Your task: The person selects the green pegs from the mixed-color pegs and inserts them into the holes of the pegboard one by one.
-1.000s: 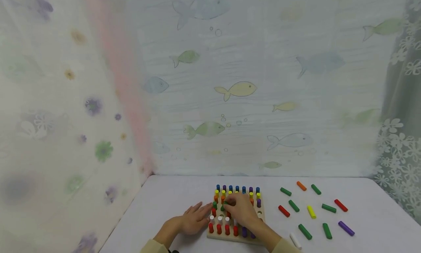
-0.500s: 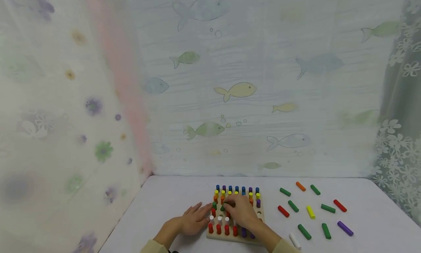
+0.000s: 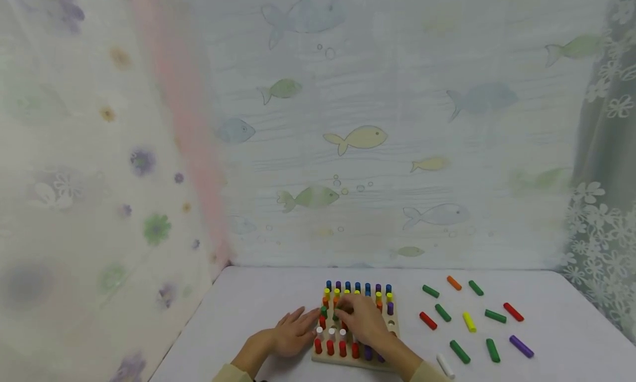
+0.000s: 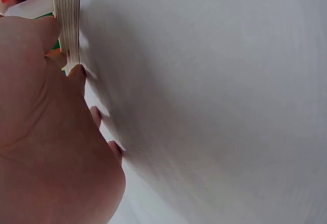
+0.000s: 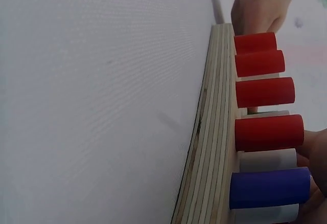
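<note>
A wooden pegboard [image 3: 348, 361] stands on the table, with rows of coloured pegs upright in its holes. My right hand [image 3: 366, 322] is over the middle of the board and pinches a green peg [image 3: 335, 317] in the row of another green peg [image 3: 324, 312]. Flat on the table, my left hand [image 3: 294, 333] touches the board's left edge with its fingertips. The left wrist view shows this hand [image 4: 56, 132] against the layered board side [image 4: 71, 19]. Red pegs [image 5: 268, 133] and a purple peg [image 5: 270, 189] show in the right wrist view; the pinched peg is hidden there.
Loose pegs lie on the white tabletop [image 3: 407, 343] to the right: several green ones [image 3: 459, 351], a yellow peg [image 3: 469, 322], an orange peg [image 3: 454, 282], red ones [image 3: 428, 320], a purple peg [image 3: 521, 346] and a white peg [image 3: 445, 366]. Fish-patterned cloth [image 3: 318, 150] hangs behind.
Almost nothing differs. The right hand keeps its pinch on the green peg, which sits very slightly lower; the left hand stays against the board. The whole head view has shifted slightly.
</note>
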Tool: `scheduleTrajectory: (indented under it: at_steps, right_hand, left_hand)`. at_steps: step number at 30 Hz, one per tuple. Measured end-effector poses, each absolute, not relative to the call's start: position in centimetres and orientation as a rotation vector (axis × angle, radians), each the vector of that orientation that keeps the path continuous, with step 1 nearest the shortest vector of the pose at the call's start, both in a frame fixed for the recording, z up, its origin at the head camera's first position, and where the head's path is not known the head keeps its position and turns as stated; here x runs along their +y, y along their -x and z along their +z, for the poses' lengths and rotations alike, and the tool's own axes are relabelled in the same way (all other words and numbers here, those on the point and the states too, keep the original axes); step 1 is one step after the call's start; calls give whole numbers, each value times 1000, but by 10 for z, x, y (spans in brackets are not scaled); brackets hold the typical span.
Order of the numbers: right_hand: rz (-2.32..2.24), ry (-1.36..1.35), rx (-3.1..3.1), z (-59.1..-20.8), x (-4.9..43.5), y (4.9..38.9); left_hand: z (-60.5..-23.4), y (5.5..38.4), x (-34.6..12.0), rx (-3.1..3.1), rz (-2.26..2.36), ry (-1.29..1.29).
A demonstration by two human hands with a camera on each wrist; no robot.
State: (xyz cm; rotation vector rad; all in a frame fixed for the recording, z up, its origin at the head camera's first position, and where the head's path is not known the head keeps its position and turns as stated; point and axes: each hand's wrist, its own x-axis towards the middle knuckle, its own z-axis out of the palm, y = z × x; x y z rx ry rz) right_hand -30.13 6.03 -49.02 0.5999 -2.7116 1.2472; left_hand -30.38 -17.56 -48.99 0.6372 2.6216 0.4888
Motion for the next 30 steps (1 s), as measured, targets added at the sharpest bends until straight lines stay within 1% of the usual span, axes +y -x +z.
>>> scheduleTrajectory:
  at_steps: [6,11,14,21,30]
  right_hand:
    - [1240,-587,-2735,-488,59,300]
    - [1212,-642,-2751,-491,61,296]
    - [1197,-674,-2759,-488,65,293]
    - [1205,-753,-2768,-464,82,284]
    - [1200,-827,-2705,-436,110,273]
  left_hand:
    - [-502,312,-179,2611,514,-653]
    - [-516,314,-184,2622,527,-686]
    - [-513,311,-182,2623,533,-704]
    - [-498,306,-175,2608,499,-669]
    - [-503,311,-178,2632,498,-664]
